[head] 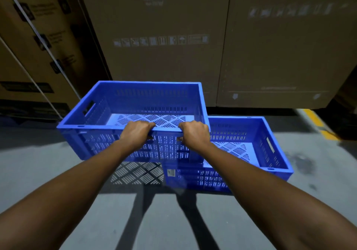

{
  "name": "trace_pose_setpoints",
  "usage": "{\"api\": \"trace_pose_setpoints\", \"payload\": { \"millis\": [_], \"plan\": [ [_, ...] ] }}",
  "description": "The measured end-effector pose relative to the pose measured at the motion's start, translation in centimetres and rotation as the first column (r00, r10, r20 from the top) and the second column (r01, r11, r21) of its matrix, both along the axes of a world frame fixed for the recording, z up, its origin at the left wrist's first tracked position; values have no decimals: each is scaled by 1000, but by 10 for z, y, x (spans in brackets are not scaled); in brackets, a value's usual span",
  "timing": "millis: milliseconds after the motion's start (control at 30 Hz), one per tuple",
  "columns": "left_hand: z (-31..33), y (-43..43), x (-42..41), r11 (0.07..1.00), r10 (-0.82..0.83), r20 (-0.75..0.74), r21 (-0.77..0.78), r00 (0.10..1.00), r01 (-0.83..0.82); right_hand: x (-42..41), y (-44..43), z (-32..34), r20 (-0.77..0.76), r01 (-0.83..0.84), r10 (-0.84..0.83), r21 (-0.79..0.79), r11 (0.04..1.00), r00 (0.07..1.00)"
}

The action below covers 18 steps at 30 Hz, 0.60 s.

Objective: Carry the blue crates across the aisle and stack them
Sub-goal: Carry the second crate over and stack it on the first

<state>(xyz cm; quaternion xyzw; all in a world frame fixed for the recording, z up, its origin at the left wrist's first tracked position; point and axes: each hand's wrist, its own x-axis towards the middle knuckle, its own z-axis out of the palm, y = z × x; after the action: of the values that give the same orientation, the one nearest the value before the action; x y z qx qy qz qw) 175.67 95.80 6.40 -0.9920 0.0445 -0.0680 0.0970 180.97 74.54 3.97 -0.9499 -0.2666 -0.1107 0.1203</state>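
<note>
Both hands, left hand point(136, 134) and right hand point(195, 134), fingers clamped on near rim of lifted crate point(108, 114), frame centre; second crate point(270, 153) on floor point(48, 163), lower right.

Both arms reach forward, left hand point(136, 133) and right hand point(195, 134) with fingers curled.

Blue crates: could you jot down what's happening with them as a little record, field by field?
held crate: empty, raised above the floor, its shadow beneath it
grip: left hand and right hand both curled over its near rim
second crate: empty, on the floor to the right, its left part hidden by the held crate
stacked: not yet
behind: large cardboard boxes
</note>
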Motion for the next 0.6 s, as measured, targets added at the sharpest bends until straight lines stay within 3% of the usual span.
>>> {"api": "trace_pose_setpoints", "payload": {
  "millis": [367,600],
  "plan": [
    [-11,-81,25,998,-55,12,33,998,55,16,-81,-8,25,61,-59,-66,996,998],
    [-8,-90,30,997,-45,14,-61,999,45,19,-89,8,63,60,-54,-100,993,997]
  ]
}}
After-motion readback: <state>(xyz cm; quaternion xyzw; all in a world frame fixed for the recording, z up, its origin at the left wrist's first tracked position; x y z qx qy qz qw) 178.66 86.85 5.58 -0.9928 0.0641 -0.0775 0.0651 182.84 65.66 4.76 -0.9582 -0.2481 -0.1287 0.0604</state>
